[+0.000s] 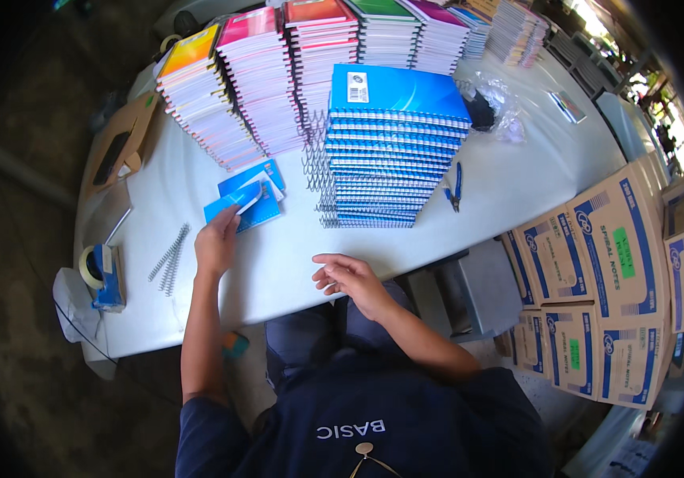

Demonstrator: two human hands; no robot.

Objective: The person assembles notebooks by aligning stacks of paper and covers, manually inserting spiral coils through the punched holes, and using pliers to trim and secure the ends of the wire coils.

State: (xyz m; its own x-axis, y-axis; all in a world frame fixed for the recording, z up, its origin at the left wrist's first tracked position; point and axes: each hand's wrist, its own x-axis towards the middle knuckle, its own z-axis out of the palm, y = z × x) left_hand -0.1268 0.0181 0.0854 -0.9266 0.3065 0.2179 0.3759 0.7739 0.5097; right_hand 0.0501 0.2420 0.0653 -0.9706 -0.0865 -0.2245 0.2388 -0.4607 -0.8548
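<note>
My left hand is closed on the near edge of a small blue notebook, which is tilted up from the table. Under and behind it lie other loose blue covers and white sheets, partly hidden. My right hand hovers over the table's front edge, its fingers apart and loosely bent, holding nothing. Ahead of it rises a tall stack of blue notebooks, with wire spirals sticking out on the left side. Loose metal spiral coils rest on the table left of my left hand.
Stacks of yellow, pink, red and green notebooks line the far side. Blue-handled pliers lie right of the blue stack. A tape dispenser stands at the left edge; cardboard boxes are piled at the right.
</note>
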